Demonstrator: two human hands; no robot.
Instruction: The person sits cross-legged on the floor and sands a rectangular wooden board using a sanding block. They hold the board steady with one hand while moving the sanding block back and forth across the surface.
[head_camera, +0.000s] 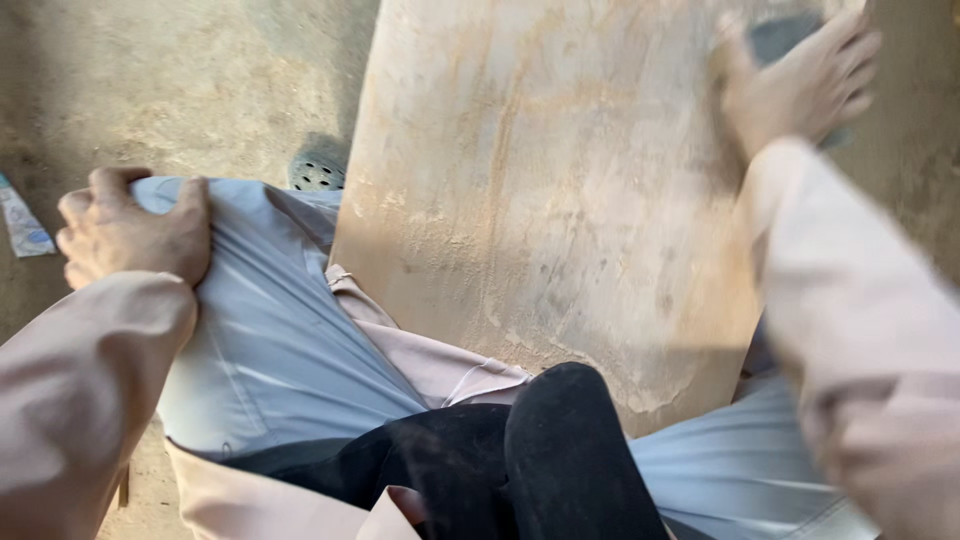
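The blurred right hand (800, 85) is pressing a half-hidden dark pad (785, 38) at the board's (540, 200) top; the left hand (125, 230) is gripping a knee (260, 300).

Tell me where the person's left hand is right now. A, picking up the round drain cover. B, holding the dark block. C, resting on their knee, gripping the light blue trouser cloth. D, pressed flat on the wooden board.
C: the left hand sits curled on the raised knee, fingers bunched into the light blue trousers, while the right hand presses a dark block on the wooden board.
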